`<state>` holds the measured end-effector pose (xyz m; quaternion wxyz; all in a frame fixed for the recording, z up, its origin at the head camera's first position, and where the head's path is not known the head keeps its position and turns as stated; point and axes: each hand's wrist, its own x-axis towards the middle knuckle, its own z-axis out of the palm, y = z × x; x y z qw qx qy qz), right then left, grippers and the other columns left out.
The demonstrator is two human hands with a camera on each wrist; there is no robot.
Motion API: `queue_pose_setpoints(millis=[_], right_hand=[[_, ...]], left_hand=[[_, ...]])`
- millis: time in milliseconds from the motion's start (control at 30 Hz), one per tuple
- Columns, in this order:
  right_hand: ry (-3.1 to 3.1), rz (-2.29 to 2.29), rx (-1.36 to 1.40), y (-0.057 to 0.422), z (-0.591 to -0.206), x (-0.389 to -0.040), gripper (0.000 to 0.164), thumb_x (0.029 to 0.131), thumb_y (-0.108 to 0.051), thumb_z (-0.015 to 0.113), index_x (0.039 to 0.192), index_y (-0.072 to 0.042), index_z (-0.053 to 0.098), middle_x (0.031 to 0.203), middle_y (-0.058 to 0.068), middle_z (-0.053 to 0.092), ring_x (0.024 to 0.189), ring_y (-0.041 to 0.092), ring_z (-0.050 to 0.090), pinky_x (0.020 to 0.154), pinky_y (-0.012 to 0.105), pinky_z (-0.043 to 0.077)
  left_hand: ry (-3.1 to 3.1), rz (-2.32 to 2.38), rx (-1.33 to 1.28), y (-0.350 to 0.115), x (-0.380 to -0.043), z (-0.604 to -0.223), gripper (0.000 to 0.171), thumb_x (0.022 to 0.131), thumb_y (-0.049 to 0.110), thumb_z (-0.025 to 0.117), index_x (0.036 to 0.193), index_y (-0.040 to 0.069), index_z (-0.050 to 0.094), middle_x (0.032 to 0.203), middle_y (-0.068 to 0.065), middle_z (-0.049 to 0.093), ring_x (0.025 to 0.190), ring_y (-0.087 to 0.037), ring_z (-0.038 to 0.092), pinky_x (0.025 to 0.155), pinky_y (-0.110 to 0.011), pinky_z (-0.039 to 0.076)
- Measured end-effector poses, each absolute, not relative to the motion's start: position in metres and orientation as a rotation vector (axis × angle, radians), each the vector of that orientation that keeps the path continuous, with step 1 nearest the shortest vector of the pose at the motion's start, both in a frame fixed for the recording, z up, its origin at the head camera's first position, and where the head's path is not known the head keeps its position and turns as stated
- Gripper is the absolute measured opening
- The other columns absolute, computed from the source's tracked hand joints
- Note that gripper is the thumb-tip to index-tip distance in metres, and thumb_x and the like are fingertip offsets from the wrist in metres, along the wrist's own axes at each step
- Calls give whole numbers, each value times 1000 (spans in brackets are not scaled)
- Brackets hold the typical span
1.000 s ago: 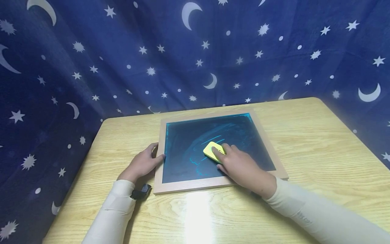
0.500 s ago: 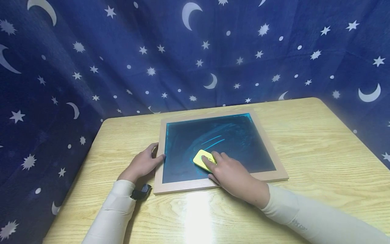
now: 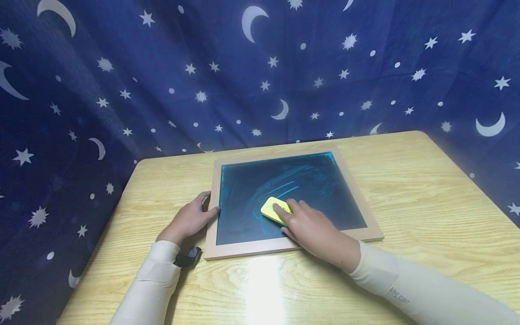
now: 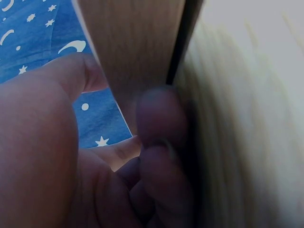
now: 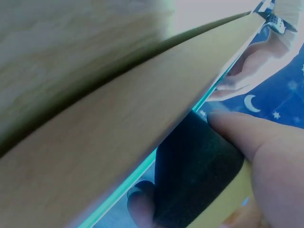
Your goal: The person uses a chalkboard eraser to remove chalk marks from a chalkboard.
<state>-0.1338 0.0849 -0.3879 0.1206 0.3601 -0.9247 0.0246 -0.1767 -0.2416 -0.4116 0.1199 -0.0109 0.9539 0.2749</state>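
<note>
A framed chalkboard [image 3: 252, 248] with a dark writing surface lies on the wooden table. My left hand [image 3: 189, 220] holds its left side, thumb over the frame's top and fingers curled against the outer edge. In my right hand [image 3: 314, 229] is a yellow chalkboard eraser [image 3: 268, 207], gripped with the index finger laid along its top. Its dark felt [image 5: 194, 171] faces the board in the right wrist view. Two blue chalk strokes [image 3: 286, 188] show just beyond the eraser, and a faint squiggle [image 3: 266, 230] shows at its near left side.
The table [image 3: 422, 198] has a rounded far edge. Behind it and along the left hangs a blue curtain [image 3: 227, 49] with moons and stars. A black wrist strap [image 3: 189, 257] is on the left wrist, beside the frame's near left corner.
My right hand has slid the eraser left and nearer across the board, then slightly back right and away. The squiggle looks fainter. My left hand has stayed on the frame.
</note>
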Motion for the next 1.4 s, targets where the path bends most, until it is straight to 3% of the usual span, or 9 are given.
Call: queue_pose_setpoints(millis=[467,867,1267,1400], right_hand=[[-2762,119,925,118,-389,-147,53,91,-26,75,139,-9,58,112,20,62,88,34,64,55,40,56],[-2752,111,849,156,-387,-156,53,86,-21,80,132,-4,59,102,24,63,77,33,63,64,46,58],[-2870,154,716,175,-384,-156,56,87,-23,78,137,-5,58,103,24,62,80,33,61,58,48,56],[-2864,166,722,175,-383,-155,56,87,-23,78,136,-5,58,103,24,62,79,33,61,58,48,56]], left_hand=[[2786,804,-39,-241,-175,-411,71,99,51,51,156,14,31,139,-24,58,128,-45,55,104,-61,44],[2779,819,-43,-241,-174,-409,71,99,49,52,156,13,31,135,-24,61,120,-41,62,101,-59,47],[2789,812,-29,-241,-175,-411,69,99,49,51,156,14,32,131,-24,64,113,-38,66,99,-57,49],[2788,806,-22,-241,-175,-411,70,99,50,51,156,13,31,134,-25,62,119,-42,63,100,-58,48]])
